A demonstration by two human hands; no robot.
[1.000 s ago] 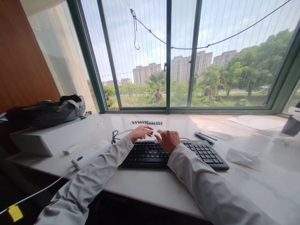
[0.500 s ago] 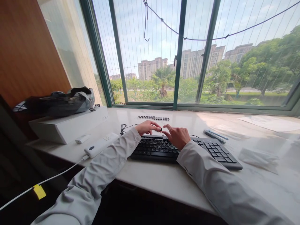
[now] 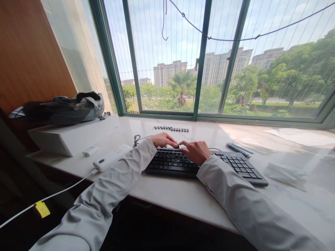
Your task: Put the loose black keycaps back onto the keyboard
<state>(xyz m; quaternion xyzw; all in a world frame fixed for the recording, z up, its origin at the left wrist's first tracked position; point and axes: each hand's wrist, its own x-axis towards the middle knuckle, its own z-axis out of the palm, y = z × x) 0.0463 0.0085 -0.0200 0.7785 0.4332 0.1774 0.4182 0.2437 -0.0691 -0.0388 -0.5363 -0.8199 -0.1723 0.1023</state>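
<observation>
Between the hands (image 3: 197, 151) shows, perhaps, a half-hidden keycap (image 3: 178, 146).

Wide window (image 3: 222, 17) in green frame (image 3: 201, 59) along far edge of pale marbled desk (image 3: 183, 195). Dark knotted cord (image 3: 183, 15) slung across. Outside: beige apartment blocks (image 3: 170, 72), palm (image 3: 181, 85), green trees (image 3: 300, 69), bright cloudy sky (image 3: 146, 31). Brown wood panel (image 3: 28, 45) past desk's left end. Daylight glare toward far right corner; deep shadow below front edge.

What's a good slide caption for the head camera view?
Left hand holds a small black piece beside the right hand, over a black keyboard near a window.
</observation>
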